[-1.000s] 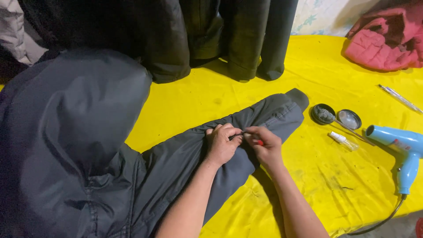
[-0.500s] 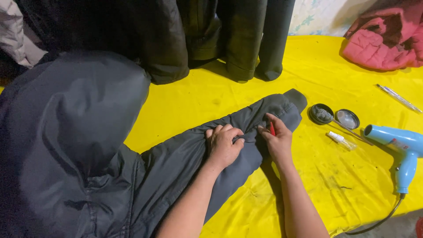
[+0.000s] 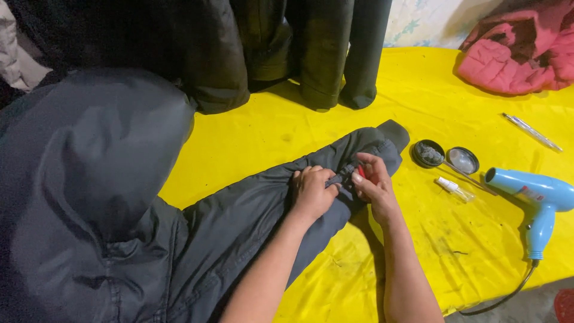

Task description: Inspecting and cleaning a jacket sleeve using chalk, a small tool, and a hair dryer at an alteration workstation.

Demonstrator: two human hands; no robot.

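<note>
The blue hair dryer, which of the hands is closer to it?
Right. The right hand is on the jacket sleeve, on the side toward the hair dryer; the left hand sits farther off, beyond it.

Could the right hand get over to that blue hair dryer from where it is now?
Probably yes. The right hand is on the sleeve of the dark jacket, and the blue hair dryer lies to its right on the yellow sheet. Only a small clear bottle lies between, low and flat.

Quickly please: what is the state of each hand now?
Left hand: closed, pinching the dark jacket sleeve.
Right hand: closed on a small red tool.
</note>
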